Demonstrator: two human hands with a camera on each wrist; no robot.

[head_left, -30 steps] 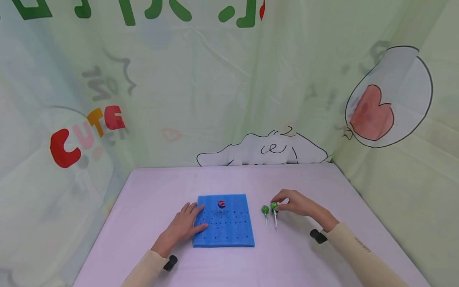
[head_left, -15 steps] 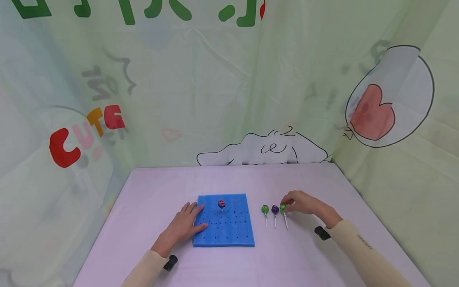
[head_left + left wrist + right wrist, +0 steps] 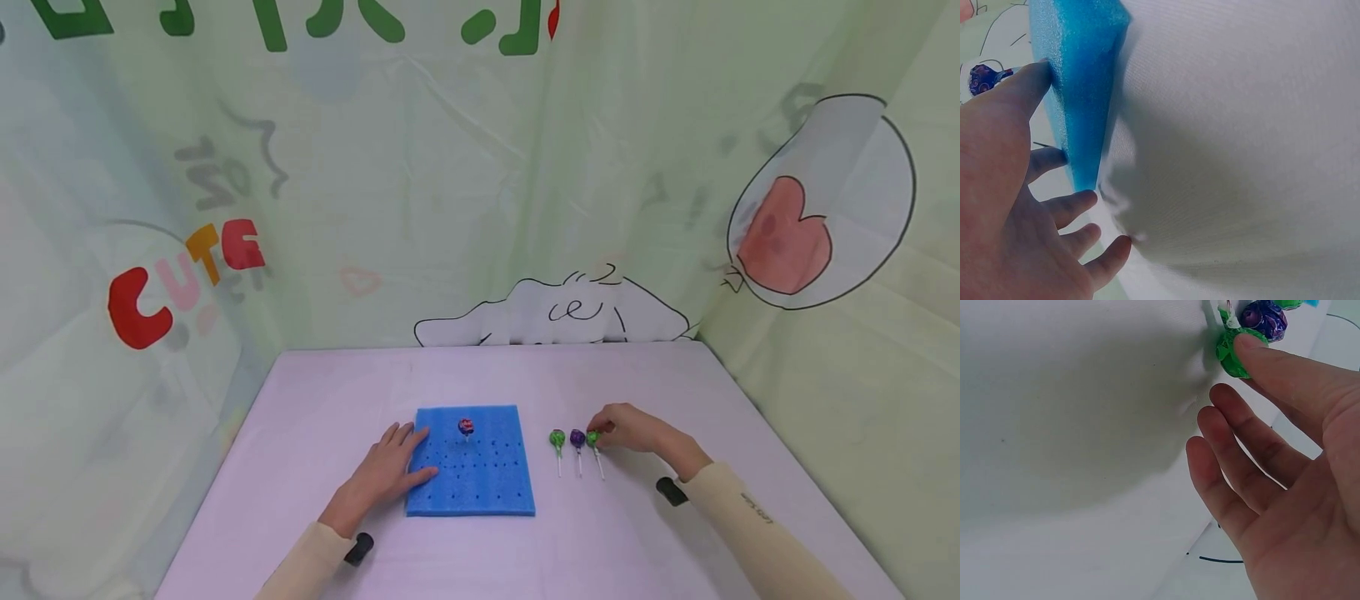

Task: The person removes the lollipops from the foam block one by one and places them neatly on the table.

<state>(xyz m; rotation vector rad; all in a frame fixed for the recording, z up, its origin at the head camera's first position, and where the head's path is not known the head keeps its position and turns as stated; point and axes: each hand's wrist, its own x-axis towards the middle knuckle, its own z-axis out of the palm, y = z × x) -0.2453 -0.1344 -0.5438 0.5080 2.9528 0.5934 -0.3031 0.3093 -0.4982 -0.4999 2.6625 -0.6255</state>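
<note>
My right hand [image 3: 630,427] pinches the wrapped head of a green lollipop [image 3: 593,438] between thumb and forefinger, its white stick slanting toward me. In the right wrist view the thumb lies over that green lollipop [image 3: 1232,357], while the other fingers are spread apart. Left of it lie a purple lollipop [image 3: 577,439] and another green lollipop [image 3: 557,438], sticks toward me. My left hand [image 3: 385,468] rests with spread fingers on the left edge of a blue foam board [image 3: 471,483]. A red and purple lollipop [image 3: 466,427] stands upright in the board's far part.
The foam board has rows of small holes. A pale pink table [image 3: 337,379] bears everything, and its far edge meets a printed curtain [image 3: 465,208]. Dark wrist cameras [image 3: 671,492] sit under both forearms.
The green lollipop in my right hand moved right, away from over the purple one, which came into sight; it now sits slightly closer to it. My left hand stayed on the board.
</note>
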